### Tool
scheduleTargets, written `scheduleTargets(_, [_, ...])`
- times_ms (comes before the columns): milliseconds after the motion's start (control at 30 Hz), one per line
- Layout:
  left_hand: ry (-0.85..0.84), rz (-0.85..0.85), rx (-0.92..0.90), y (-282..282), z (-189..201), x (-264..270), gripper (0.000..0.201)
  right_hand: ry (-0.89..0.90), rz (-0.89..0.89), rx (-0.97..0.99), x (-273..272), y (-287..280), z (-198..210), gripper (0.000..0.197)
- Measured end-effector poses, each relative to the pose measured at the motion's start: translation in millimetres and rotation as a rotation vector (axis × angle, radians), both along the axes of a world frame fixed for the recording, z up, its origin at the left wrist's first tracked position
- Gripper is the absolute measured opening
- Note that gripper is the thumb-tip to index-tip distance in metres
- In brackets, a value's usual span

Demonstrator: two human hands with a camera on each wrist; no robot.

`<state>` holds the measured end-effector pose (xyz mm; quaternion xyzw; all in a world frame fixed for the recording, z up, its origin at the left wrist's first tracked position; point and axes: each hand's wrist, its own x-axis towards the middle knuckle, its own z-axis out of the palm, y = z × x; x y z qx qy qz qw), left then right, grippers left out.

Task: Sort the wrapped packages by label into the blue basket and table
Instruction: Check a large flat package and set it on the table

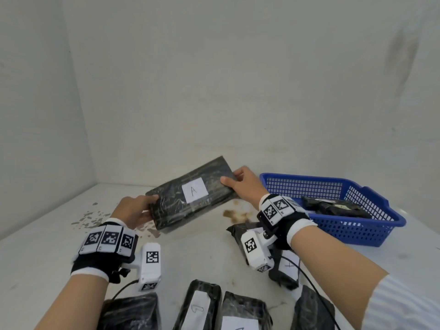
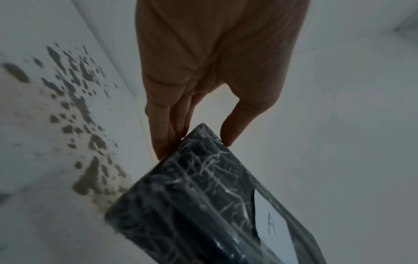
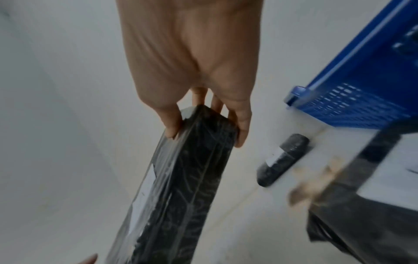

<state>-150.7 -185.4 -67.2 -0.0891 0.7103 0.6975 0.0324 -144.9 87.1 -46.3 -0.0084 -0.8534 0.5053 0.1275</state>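
Head view has both hands on the black wrapped package [image 1: 190, 195] labelled A, held up over the middle of the table [image 1: 47, 234]. Left hand [image 1: 133, 210] pinches its near-left end, right hand [image 1: 242, 184] pinches the far-right end, beside the blue basket [image 1: 357, 232] at the right edge holding another package [image 1: 333, 207].

Black package [image 1: 190, 194] – blue mesh basket [image 1: 371, 231]

I read one clear mark — a handwritten "A" on the white label [image 1: 194, 189] of the held black package [image 1: 166, 206]; other labels stay illegible.
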Motion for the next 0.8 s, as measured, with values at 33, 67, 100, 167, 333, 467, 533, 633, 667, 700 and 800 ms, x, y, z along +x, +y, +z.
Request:
scheduleTargets(33, [0.05, 0.008, 0.037, 3.6, 2.9, -2.8, 0.015, 0.043, -0.009, -0.046, 1.0, 2.5, 7.4, 0.038])
scheduleTargets(67, [0.108, 0.014, 0.049, 7.3, 5.8, -4.8, 0.016, 0.092, -0.014, -0.094, 3.6, 5.2, 15.0, 0.042])
scheduleTargets(100, [0.164, -0.015, 0.072, 12.1, 11.7, -3.4, 0.017, 0.137, -0.016, -0.141, 6.2, 8.9, 21.7, 0.045])
scheduleTargets(167, [0.265, -0.051, 0.117, 21.4, 23.7, -3.3, 0.024, 0.218, -0.014, -0.204, 13.0, 17.5, 33.3, 0.051])
scheduleTargets(333, [0.437, -0.121, 0.234, 52.5, 58.1, 14.2, 0.042, 0.395, 0.043, -0.286, 48.6, 38.8, 55.8, 0.055])
scheduleTargets(467, [0.585, -0.29, 0.344, 77.9, 79.4, 42.9, 0.057, 0.522, 0.087, -0.313, 82.6, 52.9, 67.6, 0.063])
scheduleTargets(533, [0.691, -0.322, 0.365, 87.4, 84.5, 51.7, 0.06, 0.54, 0.134, -0.388, 97.3, 62.9, 71.6, 0.069])
scheduleTargets(633, [0.855, -0.286, 0.332, 99.1, 85.2, 61.4, 0.062, 0.514, 0.2, -0.329, 121.4, 83.0, 76.5, 0.071])
scheduleTargets(667, [0.887, -0.267, 0.329, 101.9, 84.2, 63.4, 0.063, 0.506, 0.221, -0.298, 128.9, 89.7, 77.2, 0.074])
scheduleTargets(700, [0.906, -0.257, 0.329, 104.6, 83.7, 65.5, 0.064, 0.502, 0.237, -0.274, 135.2, 95.2, 77.1, 0.079])
scheduleTargets(800, [0.909, -0.297, 0.296, 109.9, 83.5, 69.5, 0.066, 0.5, 0.243, -0.241, 144.5, 107.7, 70.5, 0.089])
